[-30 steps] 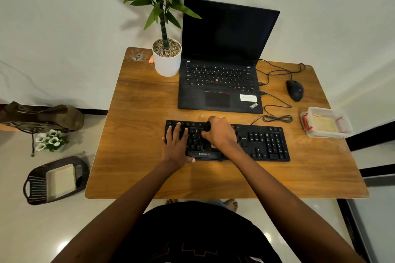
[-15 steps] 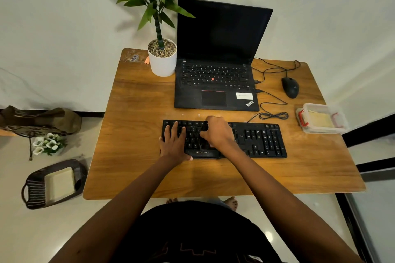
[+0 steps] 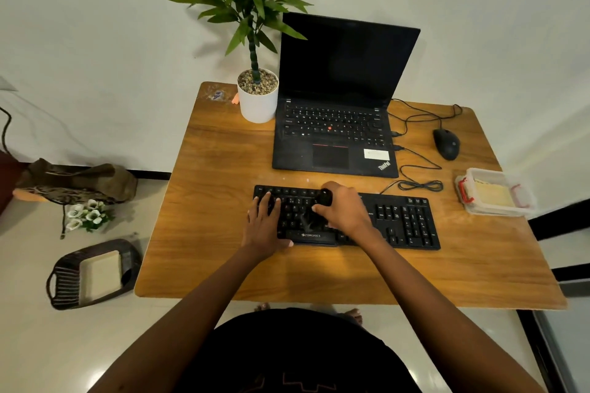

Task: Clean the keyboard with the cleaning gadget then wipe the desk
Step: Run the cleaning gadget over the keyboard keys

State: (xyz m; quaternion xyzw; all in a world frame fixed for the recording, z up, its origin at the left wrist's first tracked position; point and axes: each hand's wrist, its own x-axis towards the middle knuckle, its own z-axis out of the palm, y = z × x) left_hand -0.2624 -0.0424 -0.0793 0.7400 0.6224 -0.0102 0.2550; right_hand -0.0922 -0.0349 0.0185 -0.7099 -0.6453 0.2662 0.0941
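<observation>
The right hand (image 3: 343, 212) has lifted a little off the keyboard (image 3: 399, 220) since a second ago, so the dark gadget (image 3: 322, 201) clutched in it now shows, bristles down on the middle keys. The left hand (image 3: 263, 226) stays spread flat on the left keys, steadying. Brushing looks to be mid-way; the right keys and the worktop (image 3: 217, 169) wait.

keyboard (image 3: 402, 223): black, flat, desk (image 3: 207, 201) front-centre | cleaning gadget (image 3: 324, 198): black, over left-middle keys
</observation>
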